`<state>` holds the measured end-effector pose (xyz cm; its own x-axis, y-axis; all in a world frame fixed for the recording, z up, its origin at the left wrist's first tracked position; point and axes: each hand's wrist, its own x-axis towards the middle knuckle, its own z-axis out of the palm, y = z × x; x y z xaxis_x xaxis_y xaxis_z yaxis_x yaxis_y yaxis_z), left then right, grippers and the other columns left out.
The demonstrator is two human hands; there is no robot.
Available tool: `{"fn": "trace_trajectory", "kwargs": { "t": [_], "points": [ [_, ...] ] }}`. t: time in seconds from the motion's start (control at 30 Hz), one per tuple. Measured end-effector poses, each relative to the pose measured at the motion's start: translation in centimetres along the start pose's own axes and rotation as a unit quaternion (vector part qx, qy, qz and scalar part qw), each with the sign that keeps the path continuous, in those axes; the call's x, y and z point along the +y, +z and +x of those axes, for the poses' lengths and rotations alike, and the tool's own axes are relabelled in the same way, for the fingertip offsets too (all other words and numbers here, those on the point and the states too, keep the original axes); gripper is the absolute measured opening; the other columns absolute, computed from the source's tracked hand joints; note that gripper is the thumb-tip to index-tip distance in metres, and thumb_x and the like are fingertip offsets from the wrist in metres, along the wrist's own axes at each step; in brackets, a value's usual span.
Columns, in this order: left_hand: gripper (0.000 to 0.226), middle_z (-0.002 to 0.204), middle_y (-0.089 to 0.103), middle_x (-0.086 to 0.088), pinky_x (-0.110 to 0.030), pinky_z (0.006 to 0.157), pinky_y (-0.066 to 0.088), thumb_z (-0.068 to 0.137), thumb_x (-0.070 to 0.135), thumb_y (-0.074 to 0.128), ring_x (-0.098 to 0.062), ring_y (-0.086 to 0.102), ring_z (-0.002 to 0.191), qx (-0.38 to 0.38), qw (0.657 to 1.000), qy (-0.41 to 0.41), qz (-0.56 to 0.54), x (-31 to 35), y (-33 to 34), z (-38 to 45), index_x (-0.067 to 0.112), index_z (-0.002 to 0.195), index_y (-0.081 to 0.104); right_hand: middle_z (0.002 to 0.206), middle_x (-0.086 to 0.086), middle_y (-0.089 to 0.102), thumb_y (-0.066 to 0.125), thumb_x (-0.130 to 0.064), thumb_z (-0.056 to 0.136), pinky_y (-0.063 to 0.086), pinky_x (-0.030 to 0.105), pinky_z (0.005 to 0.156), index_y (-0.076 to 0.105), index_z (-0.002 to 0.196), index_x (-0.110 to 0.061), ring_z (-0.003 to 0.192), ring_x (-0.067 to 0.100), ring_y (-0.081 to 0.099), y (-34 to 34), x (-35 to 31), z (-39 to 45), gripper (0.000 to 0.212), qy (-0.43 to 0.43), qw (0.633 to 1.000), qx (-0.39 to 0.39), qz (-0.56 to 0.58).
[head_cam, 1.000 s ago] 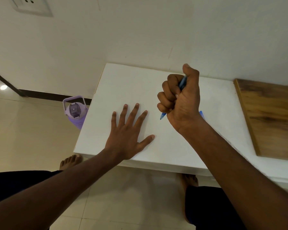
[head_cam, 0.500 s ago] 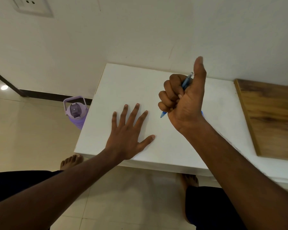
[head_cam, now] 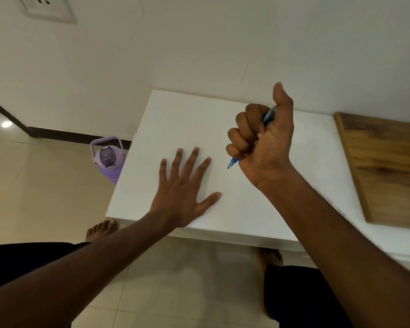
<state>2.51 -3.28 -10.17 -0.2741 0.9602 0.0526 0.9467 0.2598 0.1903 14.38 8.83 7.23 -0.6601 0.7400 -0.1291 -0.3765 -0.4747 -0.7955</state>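
My left hand [head_cam: 182, 188] lies flat with fingers spread on a white sheet or board [head_cam: 187, 119] that covers the low white table [head_cam: 322, 185]. My right hand [head_cam: 263, 143] is raised above the sheet in a fist, gripping a blue pen [head_cam: 232, 164]. The pen's tip points down and left below the fist, and its upper end shows beside the raised thumb. The tip looks to be off the surface.
A wooden board [head_cam: 388, 166] lies on the table's right side. A purple water bottle [head_cam: 108, 159] stands on the tiled floor by the table's left edge. A white wall rises behind the table, with a socket plate [head_cam: 45, 8] at upper left. My bare feet are under the table.
My right thumb has lifted off the pen's top and now points straight up. The fist shifted very slightly. My left hand has stayed flat in place.
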Motion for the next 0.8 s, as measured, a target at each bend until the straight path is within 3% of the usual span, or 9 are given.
{"fn": "trace_trajectory", "kwargs": {
  "t": [0.1,0.2,0.33,0.43,0.57,0.8],
  "points": [
    [0.094,0.179,-0.008,0.0,-0.07,0.127,0.007,0.092,0.091,0.019,-0.036,-0.005,0.165,0.002,1.0,0.0,-0.001,-0.05,0.14,0.0,0.037,0.169,0.007,0.042,-0.006,0.026,0.029,-0.041,0.109,0.024,0.015,0.044,0.026,0.049,-0.02,0.036,0.008,0.02,0.0,0.08,0.0,0.064,-0.003,1.0,0.018,-0.016],
    [0.094,0.179,-0.007,0.0,-0.07,0.127,0.008,0.092,0.09,0.02,-0.036,-0.004,0.165,0.006,1.0,0.001,-0.002,-0.13,0.31,0.06,0.037,0.169,0.008,0.042,-0.005,0.025,0.029,-0.047,0.109,0.023,0.016,0.044,0.021,0.053,-0.019,0.037,0.009,0.02,0.08,0.01,0.04,0.063,-0.005,1.0,0.01,-0.01],
    [0.094,0.179,-0.006,0.0,-0.07,0.127,0.008,0.093,0.09,0.021,-0.036,-0.003,0.165,0.008,1.0,0.003,-0.002,-0.17,0.45,0.05,0.037,0.169,0.009,0.042,-0.006,0.025,0.029,-0.039,0.108,0.023,0.015,0.045,0.026,0.048,-0.02,0.037,0.009,0.019,0.07,-0.04,0.12,0.064,-0.003,1.0,0.014,-0.02],
    [0.093,0.179,-0.006,0.0,-0.07,0.127,0.008,0.093,0.09,0.02,-0.036,-0.004,0.165,0.01,1.0,0.003,-0.003,-0.21,0.4,0.06,0.037,0.169,0.008,0.042,-0.005,0.025,0.028,-0.047,0.109,0.022,0.015,0.044,0.02,0.053,-0.019,0.037,0.009,0.02,0.12,-0.04,0.06,0.064,0.0,1.0,0.003,-0.011],
    [0.093,0.179,-0.006,0.0,-0.07,0.127,0.008,0.093,0.09,0.02,-0.037,-0.003,0.165,0.012,1.0,0.003,-0.004,-0.18,0.45,0.05,0.037,0.169,0.009,0.042,-0.006,0.026,0.029,-0.039,0.109,0.024,0.015,0.044,0.03,0.047,-0.02,0.036,0.008,0.02,0.08,0.04,0.08,0.065,-0.009,1.0,0.01,-0.022],
    [0.094,0.179,-0.006,0.0,-0.07,0.127,0.008,0.093,0.09,0.02,-0.036,-0.003,0.165,0.012,1.0,0.005,-0.005,-0.22,0.52,0.03,0.037,0.169,0.008,0.041,-0.006,0.026,0.027,-0.039,0.109,0.022,0.014,0.044,0.027,0.047,-0.02,0.036,0.008,0.02,-0.06,-0.08,0.17,0.065,0.0,1.0,-0.005,-0.019]
  ]
}}
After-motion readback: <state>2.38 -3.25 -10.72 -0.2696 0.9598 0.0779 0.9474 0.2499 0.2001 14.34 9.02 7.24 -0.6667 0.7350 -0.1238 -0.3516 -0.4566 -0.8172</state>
